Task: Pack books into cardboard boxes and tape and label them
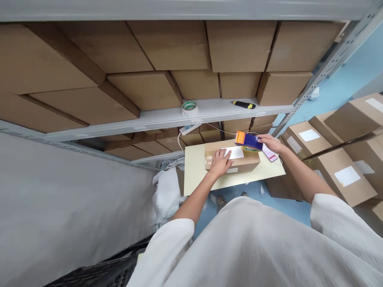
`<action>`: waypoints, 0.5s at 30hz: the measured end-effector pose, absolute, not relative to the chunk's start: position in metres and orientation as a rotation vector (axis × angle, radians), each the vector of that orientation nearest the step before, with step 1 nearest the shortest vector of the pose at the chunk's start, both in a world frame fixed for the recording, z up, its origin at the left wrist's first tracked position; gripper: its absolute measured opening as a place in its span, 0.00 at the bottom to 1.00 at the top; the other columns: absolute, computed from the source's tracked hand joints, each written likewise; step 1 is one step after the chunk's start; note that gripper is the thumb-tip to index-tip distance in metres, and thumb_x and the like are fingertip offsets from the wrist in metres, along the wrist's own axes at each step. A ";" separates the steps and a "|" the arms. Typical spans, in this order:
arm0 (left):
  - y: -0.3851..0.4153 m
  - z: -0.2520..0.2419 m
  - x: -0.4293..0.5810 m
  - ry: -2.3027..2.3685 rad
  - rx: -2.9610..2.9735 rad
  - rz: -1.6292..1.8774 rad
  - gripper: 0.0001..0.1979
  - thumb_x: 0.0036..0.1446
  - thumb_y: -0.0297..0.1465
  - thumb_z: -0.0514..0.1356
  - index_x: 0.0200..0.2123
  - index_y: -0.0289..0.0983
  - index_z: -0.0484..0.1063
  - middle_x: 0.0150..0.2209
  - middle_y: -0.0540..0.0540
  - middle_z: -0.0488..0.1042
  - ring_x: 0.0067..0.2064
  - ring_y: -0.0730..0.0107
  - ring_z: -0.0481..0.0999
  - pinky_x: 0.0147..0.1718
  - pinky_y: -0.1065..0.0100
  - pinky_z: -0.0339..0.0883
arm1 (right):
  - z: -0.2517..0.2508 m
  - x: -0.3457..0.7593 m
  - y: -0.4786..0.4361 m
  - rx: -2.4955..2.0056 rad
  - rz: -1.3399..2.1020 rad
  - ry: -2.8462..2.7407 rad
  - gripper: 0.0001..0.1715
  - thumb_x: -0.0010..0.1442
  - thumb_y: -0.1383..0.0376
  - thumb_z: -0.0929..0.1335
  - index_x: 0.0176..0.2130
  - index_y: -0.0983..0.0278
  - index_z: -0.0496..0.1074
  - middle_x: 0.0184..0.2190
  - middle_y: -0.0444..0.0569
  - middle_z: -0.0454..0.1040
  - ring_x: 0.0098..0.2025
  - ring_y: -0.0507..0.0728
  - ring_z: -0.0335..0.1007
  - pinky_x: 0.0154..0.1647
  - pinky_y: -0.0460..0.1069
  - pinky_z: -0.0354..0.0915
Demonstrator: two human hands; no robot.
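A cardboard box (248,164) lies on a pale yellow board (194,175), with a white label (236,152) on its top and shiny tape around its left end. My left hand (220,162) rests on the box top, fingers spread out, fingertips on the label's left part. In my right hand (271,142) is a blue and orange tape dispenser (249,140), gripped at its right end and held above the right part of the box. A roll of tape shows under the dispenser. Beside the box, below my right hand, a phone (270,154) with a lit screen lies on the board.
Shelves ahead hold rows of cardboard boxes (170,44). On the shelf edge (212,107) are a tape roll (189,107) and a yellow-black utility knife (243,105). A power strip (190,128) hangs below. Labelled boxes (347,175) are stacked right; white crumpled material (167,191) lies left.
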State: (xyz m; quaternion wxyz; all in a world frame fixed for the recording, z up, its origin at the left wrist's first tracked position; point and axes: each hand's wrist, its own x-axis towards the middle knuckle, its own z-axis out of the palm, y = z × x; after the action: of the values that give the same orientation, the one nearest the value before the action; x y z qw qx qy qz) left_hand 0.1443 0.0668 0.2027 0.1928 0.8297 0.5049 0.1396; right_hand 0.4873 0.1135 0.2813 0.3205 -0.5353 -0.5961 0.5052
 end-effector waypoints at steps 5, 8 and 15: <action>0.069 0.201 0.141 1.399 2.335 0.448 0.28 0.71 0.41 0.61 0.71 0.43 0.73 0.72 0.35 0.70 0.73 0.40 0.64 0.74 0.41 0.56 | 0.267 0.456 0.138 -1.380 1.480 -1.650 0.24 0.54 0.53 0.74 0.48 0.58 0.87 0.46 0.47 0.86 0.52 0.65 0.78 0.60 0.57 0.70; 0.071 0.199 0.135 1.361 2.239 0.560 0.25 0.69 0.34 0.62 0.68 0.42 0.76 0.70 0.37 0.73 0.73 0.44 0.67 0.74 0.44 0.59 | 0.262 0.457 0.142 -1.382 1.542 -1.604 0.25 0.53 0.51 0.74 0.49 0.57 0.86 0.44 0.48 0.86 0.52 0.66 0.78 0.58 0.57 0.71; 0.084 0.221 0.129 1.384 1.441 1.061 0.14 0.70 0.31 0.61 0.56 0.40 0.79 0.56 0.39 0.84 0.58 0.56 0.83 0.61 0.55 0.75 | 0.258 0.461 0.141 -1.399 1.598 -1.524 0.23 0.51 0.52 0.73 0.45 0.57 0.84 0.43 0.50 0.85 0.51 0.66 0.80 0.59 0.58 0.73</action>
State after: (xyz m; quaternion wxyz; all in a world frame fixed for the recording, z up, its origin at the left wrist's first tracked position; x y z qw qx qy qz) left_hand 0.1294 0.0837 0.2213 0.4259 0.5763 0.5535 0.4244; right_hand 0.4610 0.1405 0.2575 0.2608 -0.5165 -0.5627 0.5903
